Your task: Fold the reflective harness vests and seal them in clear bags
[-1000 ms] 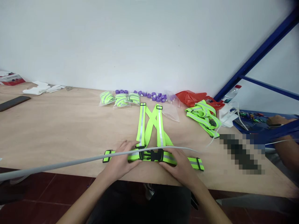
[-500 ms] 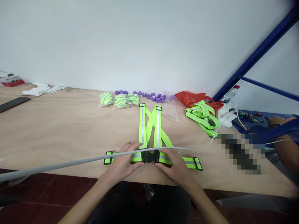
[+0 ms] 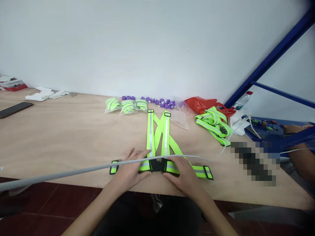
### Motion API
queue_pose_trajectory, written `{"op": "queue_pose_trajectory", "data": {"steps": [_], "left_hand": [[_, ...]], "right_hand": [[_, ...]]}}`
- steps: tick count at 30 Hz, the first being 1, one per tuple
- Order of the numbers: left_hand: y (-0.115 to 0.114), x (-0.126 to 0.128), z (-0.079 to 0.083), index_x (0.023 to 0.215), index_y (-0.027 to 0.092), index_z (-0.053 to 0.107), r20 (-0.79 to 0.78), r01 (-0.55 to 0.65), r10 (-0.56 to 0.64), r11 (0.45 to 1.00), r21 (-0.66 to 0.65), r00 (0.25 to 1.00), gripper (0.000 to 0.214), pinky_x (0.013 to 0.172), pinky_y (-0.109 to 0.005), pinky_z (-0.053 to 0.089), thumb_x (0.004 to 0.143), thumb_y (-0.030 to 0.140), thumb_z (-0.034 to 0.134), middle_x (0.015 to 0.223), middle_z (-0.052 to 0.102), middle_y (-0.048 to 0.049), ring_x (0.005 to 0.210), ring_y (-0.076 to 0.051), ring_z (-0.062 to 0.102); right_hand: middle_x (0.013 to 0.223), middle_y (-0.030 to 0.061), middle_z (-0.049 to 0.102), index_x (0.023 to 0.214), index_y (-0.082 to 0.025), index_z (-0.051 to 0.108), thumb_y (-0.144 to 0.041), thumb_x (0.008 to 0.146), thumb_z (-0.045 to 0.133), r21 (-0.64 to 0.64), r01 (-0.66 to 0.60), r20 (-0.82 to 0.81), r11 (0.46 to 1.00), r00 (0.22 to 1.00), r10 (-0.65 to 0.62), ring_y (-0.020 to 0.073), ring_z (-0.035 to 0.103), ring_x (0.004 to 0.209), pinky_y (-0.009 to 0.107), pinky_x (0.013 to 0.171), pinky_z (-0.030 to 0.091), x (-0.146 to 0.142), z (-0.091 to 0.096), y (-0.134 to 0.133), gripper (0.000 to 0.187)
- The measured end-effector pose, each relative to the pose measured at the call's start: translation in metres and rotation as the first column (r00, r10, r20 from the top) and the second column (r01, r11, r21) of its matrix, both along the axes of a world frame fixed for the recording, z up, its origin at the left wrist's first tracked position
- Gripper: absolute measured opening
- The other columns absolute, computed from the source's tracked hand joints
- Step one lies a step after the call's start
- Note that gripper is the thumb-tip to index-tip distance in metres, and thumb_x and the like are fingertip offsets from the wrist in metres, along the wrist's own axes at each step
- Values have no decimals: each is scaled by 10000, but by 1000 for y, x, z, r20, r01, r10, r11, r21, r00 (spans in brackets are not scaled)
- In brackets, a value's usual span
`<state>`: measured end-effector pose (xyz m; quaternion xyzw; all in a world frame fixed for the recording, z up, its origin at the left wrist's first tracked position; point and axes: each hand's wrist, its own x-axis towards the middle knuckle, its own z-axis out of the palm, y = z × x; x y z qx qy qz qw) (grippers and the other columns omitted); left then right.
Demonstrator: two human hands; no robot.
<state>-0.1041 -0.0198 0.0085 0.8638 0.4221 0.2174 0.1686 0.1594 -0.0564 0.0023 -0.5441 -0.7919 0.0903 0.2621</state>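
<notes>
A neon-yellow reflective harness [image 3: 166,134] lies flat on the table, its two shoulder straps pointing away from me and crossed straps between them. At its front a black side-release buckle [image 3: 158,164] joins the waist strap, its halves pushed together. My left hand [image 3: 131,170] grips the strap left of the buckle, thumb below and fingers above. My right hand [image 3: 183,172] holds the strap on the buckle's right side the same way. Black slide adjusters [image 3: 208,172] sit at the strap ends. A grey cable [image 3: 98,167], close to the camera, crosses in front of the hands and part of the buckle.
Bagged harnesses [image 3: 128,107], purple caps [image 3: 166,104] and a clear plastic bag [image 3: 180,119] line the back. Right of them are a loose reflective harness [image 3: 213,123], a red bag [image 3: 200,104] and a bottle [image 3: 243,100]. Another person's arm [image 3: 301,159] shows at far right.
The hands have come slightly closer together. The buckle's two halves now sit tighter, and the gap seen between them before has closed.
</notes>
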Motion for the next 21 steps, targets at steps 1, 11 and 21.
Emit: {"op": "queue_pose_trajectory", "data": {"steps": [1, 11, 21], "left_hand": [[0, -6, 3, 1501, 277, 391, -14, 10, -9, 1000, 24, 1000, 703, 1217, -583, 302, 890, 330, 734, 1390, 635, -91, 1325, -320, 564], [-8, -119, 26, 1434, 344, 509, -88, -80, 71, 992, -96, 994, 496, 1153, -520, 411, 971, 486, 615, 1451, 593, -40, 1330, -312, 558], [-5, -115, 28, 1368, 368, 584, 79, -61, 90, 947, -316, 993, 389, 1101, -434, 484, 981, 400, 605, 1447, 592, -15, 1324, -295, 561]], "right_hand": [[1179, 79, 731, 1231, -245, 619, -267, 813, 788, 5, -3, 31, 1000, 1000, 2, 304, 673, 1086, 455, 918, 553, 5, 0, -2, 452], [1253, 79, 721, 1264, -291, 652, -433, 885, 661, -44, 165, 79, 985, 984, -161, 330, 675, 1146, 503, 959, 563, 119, 6, -33, 404], [1318, 88, 706, 1214, -285, 727, -543, 853, 685, -375, 173, -169, 911, 953, -250, 354, 633, 1250, 515, 1088, 500, 136, 15, -38, 445]]}}
